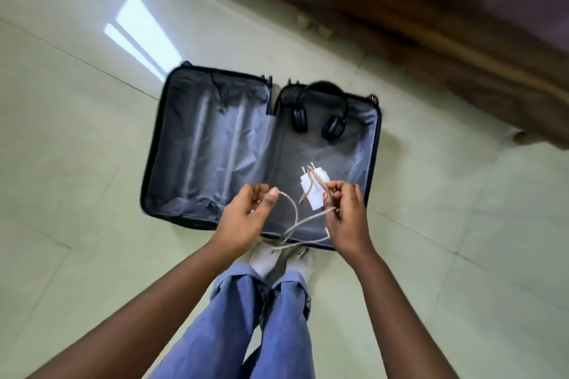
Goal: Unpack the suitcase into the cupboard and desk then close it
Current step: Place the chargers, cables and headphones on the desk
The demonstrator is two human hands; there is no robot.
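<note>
- Suitcase (215,144) lies wide open on the floor (77,132), right at the person's feet.
- Both halves are almost bare; only the headphones (314,120) lie in the right half.
- Left hand (246,215) pinches one end of the cable (295,215) with finger and thumb.
- Right hand (345,212) has its fingers curled round more loops of the cable, with the white charger (311,191) hanging by it.
- Cable is light and floppy, so I think it will tangle; best to bunch it in loops and hold the charger block too.
- Headphones look light but could crack; I would lift them by the band.
- Suitcase lid should fold over easily; push it by its rim.
- No cupboard or desk shows here.
- Brown wood thing (431,24) at the top is blurry; I cannot tell what it is.
</note>
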